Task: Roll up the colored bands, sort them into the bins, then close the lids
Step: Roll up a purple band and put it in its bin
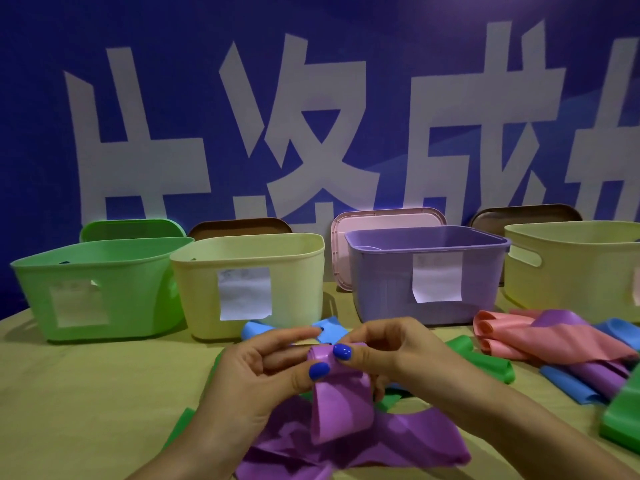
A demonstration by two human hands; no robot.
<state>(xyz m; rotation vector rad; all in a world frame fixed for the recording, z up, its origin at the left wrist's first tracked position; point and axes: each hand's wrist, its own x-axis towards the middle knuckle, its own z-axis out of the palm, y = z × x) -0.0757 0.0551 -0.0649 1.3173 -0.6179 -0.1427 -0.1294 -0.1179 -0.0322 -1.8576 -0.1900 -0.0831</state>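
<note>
A purple band (341,414) hangs from both my hands, its upper end wound into a small roll. My left hand (256,372) and my right hand (381,344) pinch that roll between thumbs and fingers above the table. The band's loose tail lies crumpled on the table below. Behind stand open bins: a green bin (100,285), a yellow bin (249,282), a purple bin (426,271) and another yellow bin (575,265). Paper labels hang on the fronts of three bins.
Lids lean on the blue wall behind the bins: a green lid (131,228), a brown lid (239,226), a pink lid (381,220), another brown lid (526,216). Loose bands lie at right: pink bands (540,337), blue bands (571,382), green bands (623,420). A blue band (329,329) lies behind my hands.
</note>
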